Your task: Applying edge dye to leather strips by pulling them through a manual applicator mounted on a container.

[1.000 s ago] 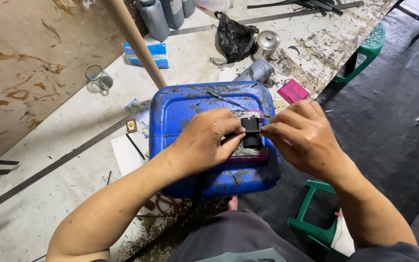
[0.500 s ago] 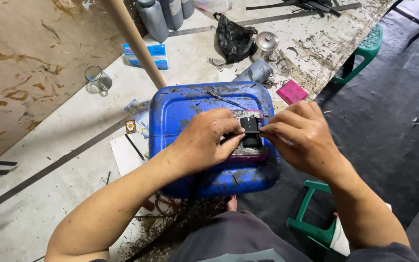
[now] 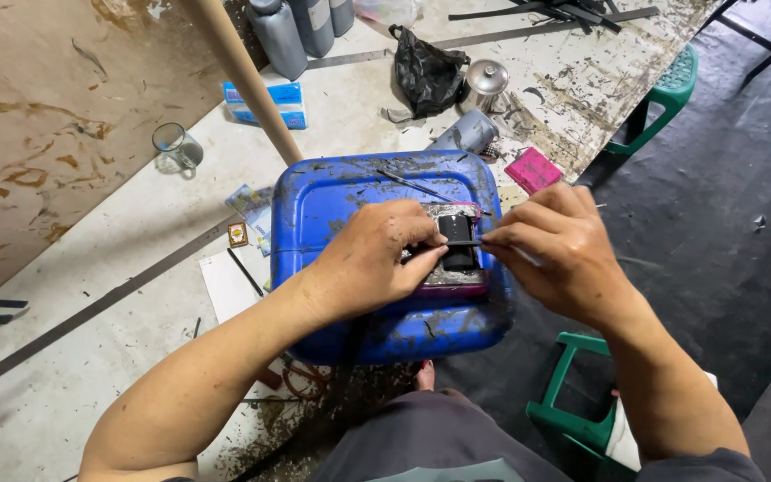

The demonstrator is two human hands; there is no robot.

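Far left: brown stained board (image 3: 46, 116) lying over pale surface (image 3: 136, 223); dark flat strips (image 3: 91, 308) running diagonally across it. Small clear glass (image 3: 177, 145) upright near board edge. Wooden pole (image 3: 243, 80) slanting down to blue jerrycan (image 3: 359, 192). Blue-and-white packet (image 3: 265, 103) just behind pole; grey bottles (image 3: 296, 27) at top. White paper (image 3: 229, 286) with dark pen-like stick just left of jerrycan, small orange-framed tag (image 3: 238, 234) beside it.

Centre: jerrycan on its side, scuffed, dirty, serving as work top. Left hand (image 3: 372, 259) resting on jerrycan, grip clenched down on small black block (image 3: 457, 243), thumb and fingertips pinning left edge. Block sitting on worn pinkish-grey slab (image 3: 457, 284) on jerrycan's top face, right of middle. Thin dark rod (image 3: 417, 186) lying loose on jerrycan behind left hand.

Behind jerrycan: black plastic bag (image 3: 426, 76), metal kettle-like pot (image 3: 485, 80), grey cylinder (image 3: 466, 132) on its side, pink pad (image 3: 533, 170) near surface edge.

Right: right hand (image 3: 564, 250) touching block's right side, grip pinched on thin dark strip (image 3: 468, 242) lying across block. Green stool (image 3: 667, 89) at top right beside surface, second green stool (image 3: 573, 406) below right forearm. Dark floor (image 3: 725, 268) to right. Grey trousers (image 3: 430, 442) at bottom centre.
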